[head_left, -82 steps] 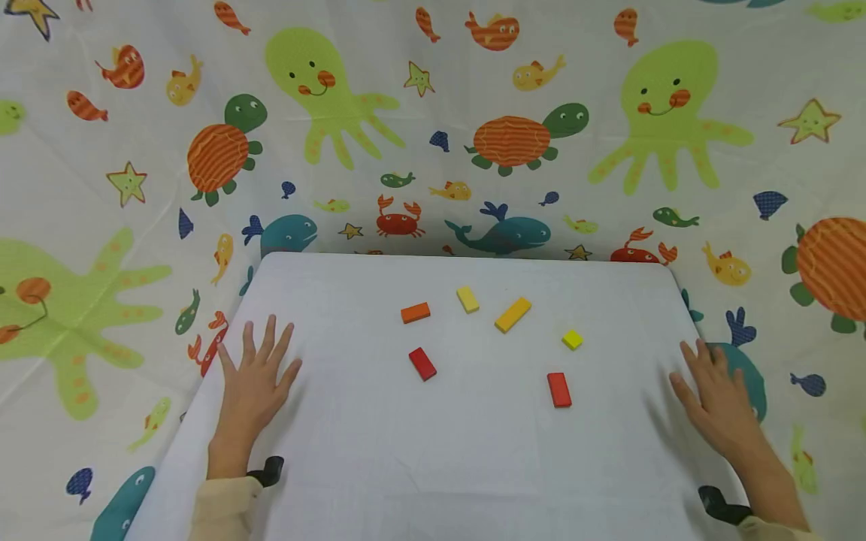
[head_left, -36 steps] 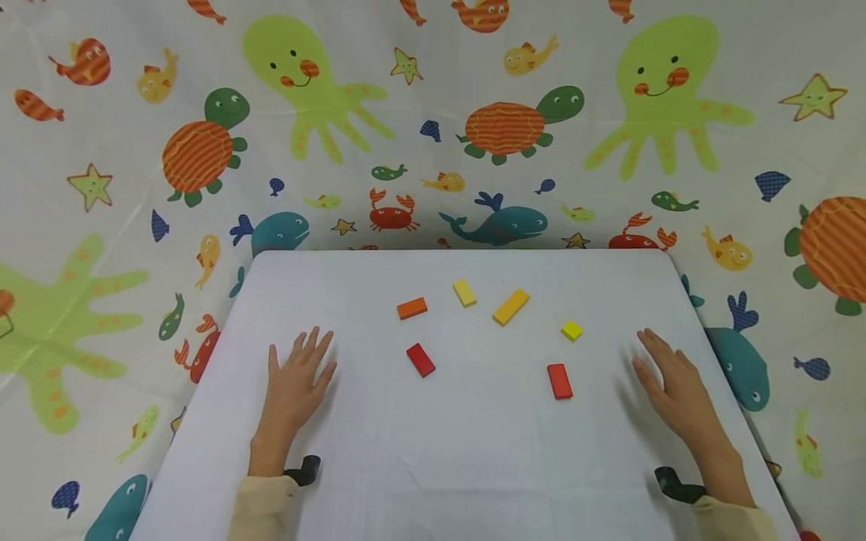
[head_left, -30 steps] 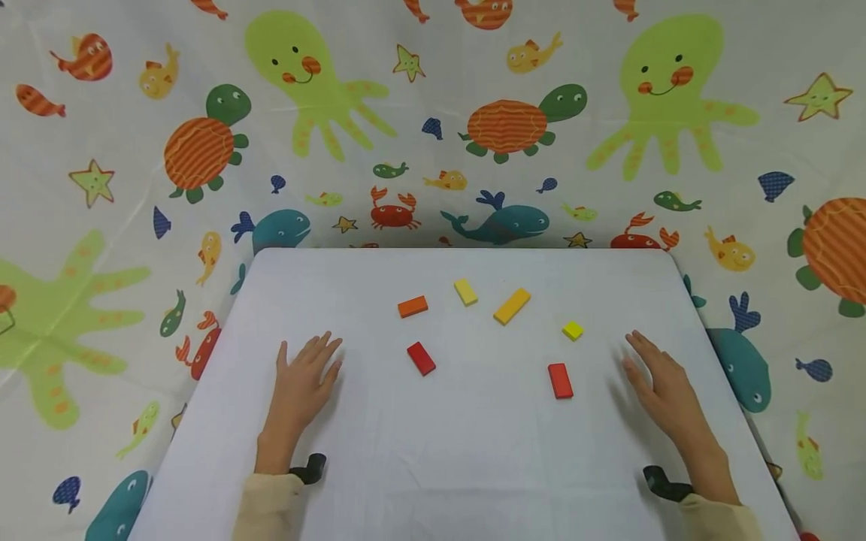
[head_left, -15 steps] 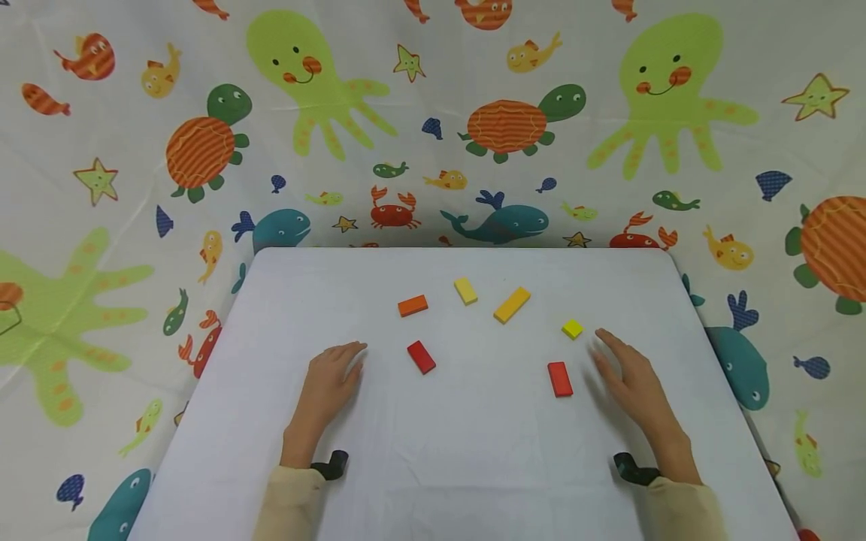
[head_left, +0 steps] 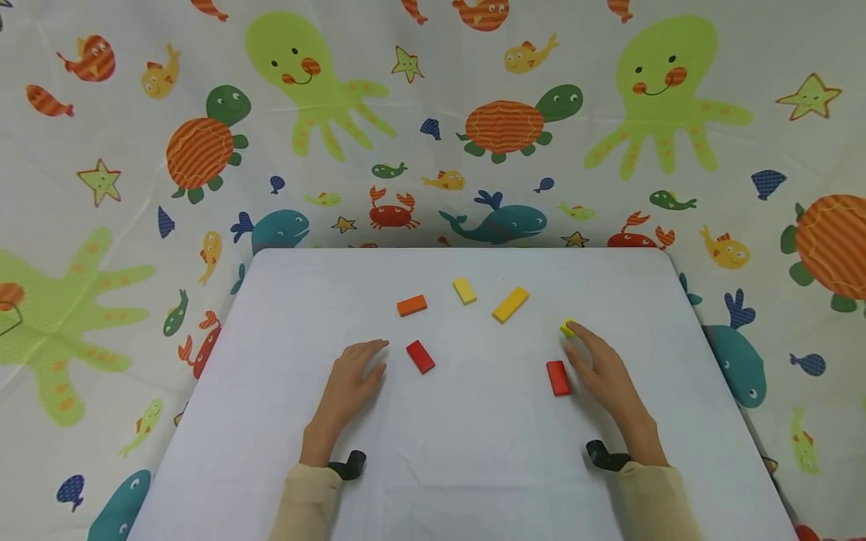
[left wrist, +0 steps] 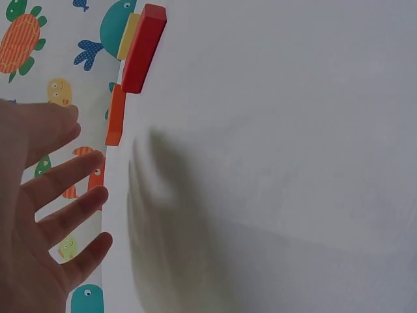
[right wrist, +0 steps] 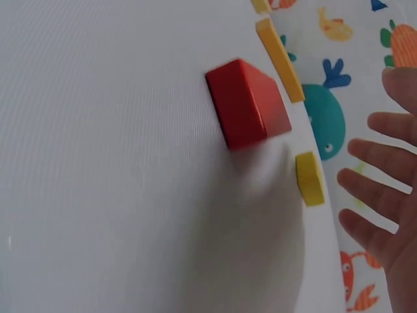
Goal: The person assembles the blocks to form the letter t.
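Observation:
My left hand (head_left: 349, 382) hovers over the white table just left of a red block (head_left: 421, 357), its fingers extended and holding nothing. In the left wrist view its fingers (left wrist: 71, 212) are spread apart, with a shadow on the cloth beside them. My right hand (head_left: 601, 372) reaches over the right side, and its fingertips overlap a small yellow block (head_left: 565, 327) in the head view. A second red block (head_left: 558, 378) lies just left of that hand. The right wrist view shows spread, relaxed fingers (right wrist: 374, 192) apart from the yellow block (right wrist: 310, 179).
An orange block (head_left: 412, 305), a pale yellow block (head_left: 464, 291) and a longer amber block (head_left: 510, 305) lie toward the back of the white table (head_left: 473, 466). Behind it hangs a curtain (head_left: 406, 105) printed with sea animals.
Both hands have moved inward from the table's sides, the left toward the left red block, the right over the small yellow block. The blocks have stayed in place.

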A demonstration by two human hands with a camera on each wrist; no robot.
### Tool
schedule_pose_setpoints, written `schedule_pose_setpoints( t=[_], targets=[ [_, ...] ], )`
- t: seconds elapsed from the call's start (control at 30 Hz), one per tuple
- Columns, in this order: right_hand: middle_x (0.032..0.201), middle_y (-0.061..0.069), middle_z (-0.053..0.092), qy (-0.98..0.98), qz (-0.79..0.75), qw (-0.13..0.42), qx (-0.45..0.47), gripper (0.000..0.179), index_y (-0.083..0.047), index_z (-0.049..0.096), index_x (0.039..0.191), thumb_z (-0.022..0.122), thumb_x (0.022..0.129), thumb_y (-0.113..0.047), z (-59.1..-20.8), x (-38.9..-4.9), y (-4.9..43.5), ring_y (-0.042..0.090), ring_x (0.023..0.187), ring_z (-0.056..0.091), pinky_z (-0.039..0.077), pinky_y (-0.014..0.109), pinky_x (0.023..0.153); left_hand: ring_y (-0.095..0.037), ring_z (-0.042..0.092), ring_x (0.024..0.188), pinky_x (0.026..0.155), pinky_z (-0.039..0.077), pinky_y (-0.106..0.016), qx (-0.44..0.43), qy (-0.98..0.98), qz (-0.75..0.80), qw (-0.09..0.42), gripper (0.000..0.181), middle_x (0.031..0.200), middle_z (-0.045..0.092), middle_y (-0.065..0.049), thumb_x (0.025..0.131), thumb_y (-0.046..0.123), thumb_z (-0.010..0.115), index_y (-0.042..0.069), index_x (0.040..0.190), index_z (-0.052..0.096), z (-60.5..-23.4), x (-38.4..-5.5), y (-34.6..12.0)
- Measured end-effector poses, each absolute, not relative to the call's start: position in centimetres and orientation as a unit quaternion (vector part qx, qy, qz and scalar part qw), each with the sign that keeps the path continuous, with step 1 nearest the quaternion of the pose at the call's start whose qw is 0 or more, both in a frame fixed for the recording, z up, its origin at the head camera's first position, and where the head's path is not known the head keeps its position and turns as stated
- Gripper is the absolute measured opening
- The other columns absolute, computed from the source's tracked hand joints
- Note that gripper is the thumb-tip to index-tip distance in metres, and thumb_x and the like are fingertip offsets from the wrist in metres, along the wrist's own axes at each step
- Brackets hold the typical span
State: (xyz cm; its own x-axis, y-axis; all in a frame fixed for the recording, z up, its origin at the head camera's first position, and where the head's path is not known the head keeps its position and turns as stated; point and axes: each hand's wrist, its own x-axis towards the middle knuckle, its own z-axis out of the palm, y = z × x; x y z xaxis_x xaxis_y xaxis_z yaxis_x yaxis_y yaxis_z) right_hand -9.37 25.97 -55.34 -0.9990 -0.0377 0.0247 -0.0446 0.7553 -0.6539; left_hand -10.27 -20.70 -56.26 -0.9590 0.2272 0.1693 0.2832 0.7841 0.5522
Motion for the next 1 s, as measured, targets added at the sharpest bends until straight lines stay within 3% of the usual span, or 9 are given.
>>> schedule_pose_setpoints(
  t=[0.33, 0.57, 1.0],
  targets=[
    [0.164, 0.018, 0.044, -0.922, 0.384, 0.007, 0.035, 0.056, -0.012, 0.044, 0.158, 0.061, 0.106, -0.023, -55.6, -10.8, 23.5, 0.041, 0.153, 0.037, 0.03, 0.063, 0.123, -0.036, 0.056, 0.139, 0.116, 0.044, -0.06, -0.186, -0.93, -0.308, 0.079, 0.046, 0.146, 0.064, -0.012, 0.098, 0.014, 0.071, 0.013, 0.143, 0.062, -57.2, -10.7, -19.0],
    [0.168, 0.015, 0.037, -0.922, 0.385, -0.021, 0.027, 0.06, -0.016, 0.039, 0.161, 0.061, 0.106, -0.028, -55.8, -12.0, 21.7, 0.039, 0.157, 0.033, 0.029, 0.062, 0.125, -0.041, 0.055, 0.14, 0.114, 0.043, -0.064, -0.206, -0.922, -0.317, 0.083, 0.05, 0.148, 0.063, -0.013, 0.094, 0.01, 0.073, 0.013, 0.143, 0.063, -57.6, -10.9, -17.8],
    [0.168, 0.019, 0.035, -0.91, 0.413, 0.002, 0.037, 0.058, -0.008, 0.041, 0.158, 0.06, 0.106, -0.026, -56.6, -14.2, 19.0, 0.041, 0.157, 0.031, 0.026, 0.061, 0.127, -0.03, 0.045, 0.151, 0.116, 0.035, -0.066, -0.202, -0.938, -0.277, 0.04, 0.053, 0.159, 0.053, -0.001, 0.097, 0.013, 0.066, 0.025, 0.149, 0.058, -58.3, -10.9, -16.7]
  ],
)
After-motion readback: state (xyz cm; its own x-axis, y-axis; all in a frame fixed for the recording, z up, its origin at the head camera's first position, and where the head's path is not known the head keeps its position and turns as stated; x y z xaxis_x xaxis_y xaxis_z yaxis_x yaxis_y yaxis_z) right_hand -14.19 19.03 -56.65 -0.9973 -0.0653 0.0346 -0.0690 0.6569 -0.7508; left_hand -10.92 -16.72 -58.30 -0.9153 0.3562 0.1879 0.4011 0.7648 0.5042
